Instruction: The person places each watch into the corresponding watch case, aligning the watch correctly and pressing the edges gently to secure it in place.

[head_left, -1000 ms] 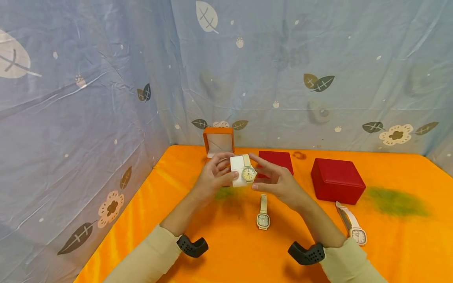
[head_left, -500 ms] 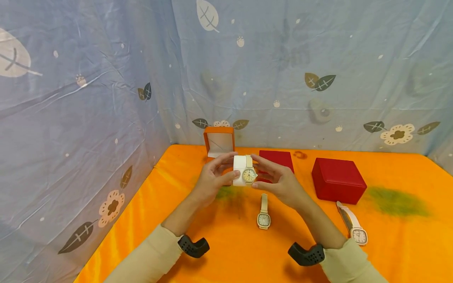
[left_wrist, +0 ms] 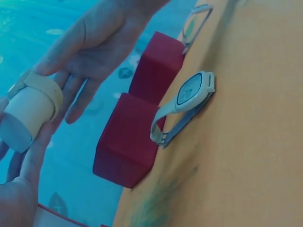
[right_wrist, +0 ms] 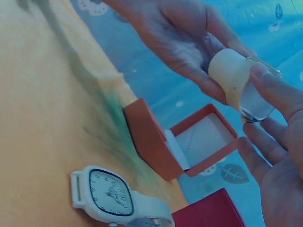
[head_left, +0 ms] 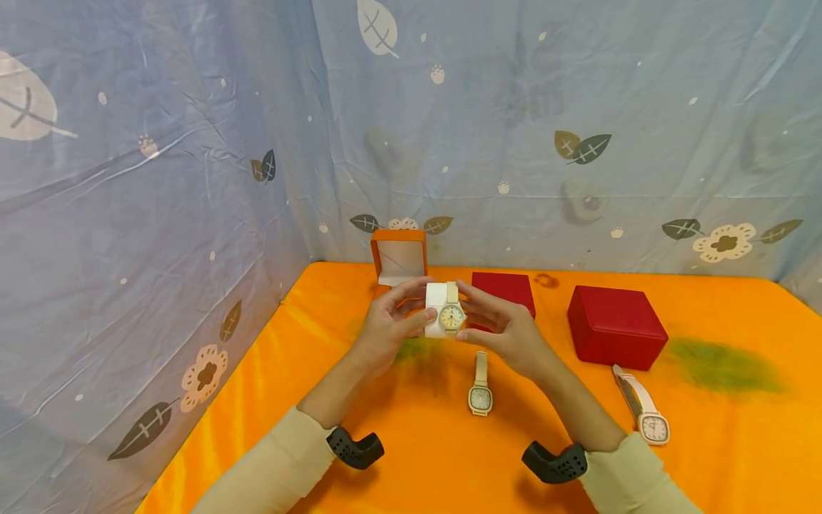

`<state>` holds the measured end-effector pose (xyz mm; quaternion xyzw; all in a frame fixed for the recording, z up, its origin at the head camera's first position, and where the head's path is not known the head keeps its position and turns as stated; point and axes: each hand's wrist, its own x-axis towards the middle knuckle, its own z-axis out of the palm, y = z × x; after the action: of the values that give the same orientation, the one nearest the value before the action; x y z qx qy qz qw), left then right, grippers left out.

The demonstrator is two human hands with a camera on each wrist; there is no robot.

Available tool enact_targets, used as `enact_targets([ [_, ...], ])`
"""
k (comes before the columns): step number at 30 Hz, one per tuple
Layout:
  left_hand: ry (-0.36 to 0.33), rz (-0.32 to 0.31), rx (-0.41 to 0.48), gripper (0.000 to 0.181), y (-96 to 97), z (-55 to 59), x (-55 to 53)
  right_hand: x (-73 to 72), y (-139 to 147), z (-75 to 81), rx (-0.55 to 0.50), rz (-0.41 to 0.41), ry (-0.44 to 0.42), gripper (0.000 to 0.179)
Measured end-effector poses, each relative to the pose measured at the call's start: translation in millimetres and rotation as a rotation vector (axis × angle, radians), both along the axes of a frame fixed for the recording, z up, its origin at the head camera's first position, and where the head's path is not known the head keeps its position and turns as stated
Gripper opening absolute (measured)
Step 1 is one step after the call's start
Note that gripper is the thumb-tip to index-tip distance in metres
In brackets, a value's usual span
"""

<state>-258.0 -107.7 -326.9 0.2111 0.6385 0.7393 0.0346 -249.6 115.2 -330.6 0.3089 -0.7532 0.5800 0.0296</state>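
Raised over the table, a white cylindrical watch pillow (head_left: 435,294) carries a wristwatch (head_left: 452,317) with a pale cream strap around its right end. My left hand (head_left: 385,330) grips the pillow's left side, thumb in front and fingers behind. At the other end my right hand (head_left: 507,334) holds the watch lightly between thumb and fingertips; the right wrist view shows the thumb (right_wrist: 261,75) on the watch and a fingertip by the clasp. A second cream-strapped watch (head_left: 480,400) lies face up on the cloth below the hands.
An orange box (head_left: 399,258) stands with its lid up behind my left hand. Two closed red boxes, a flatter one (head_left: 507,287) and a taller one (head_left: 616,325), sit behind and right. A white-strapped watch (head_left: 653,427) lies on the orange cloth (head_left: 437,450) at right.
The left hand has moved the pillow slightly right, and it now sits straighter and farther into the watch strap. The right hand has hardly moved.
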Motion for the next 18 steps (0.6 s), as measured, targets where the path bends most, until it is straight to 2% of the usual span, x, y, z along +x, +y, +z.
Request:
enact_targets([
  [8,-0.032,-0.049,0.025,0.046,2.4,3.8,0.3,1.5,4.1,6.4,0.128,-0.057,0.049,0.078],
  [12,-0.060,-0.071,0.041,0.050,1.8,3.5,1.1,2.6,3.6,5.2,0.086,-0.047,0.017,0.078],
  [18,-0.080,-0.055,0.065,0.050,2.0,1.7,2.8,4.4,0.4,2.1,0.028,-0.033,-0.020,0.079],
])
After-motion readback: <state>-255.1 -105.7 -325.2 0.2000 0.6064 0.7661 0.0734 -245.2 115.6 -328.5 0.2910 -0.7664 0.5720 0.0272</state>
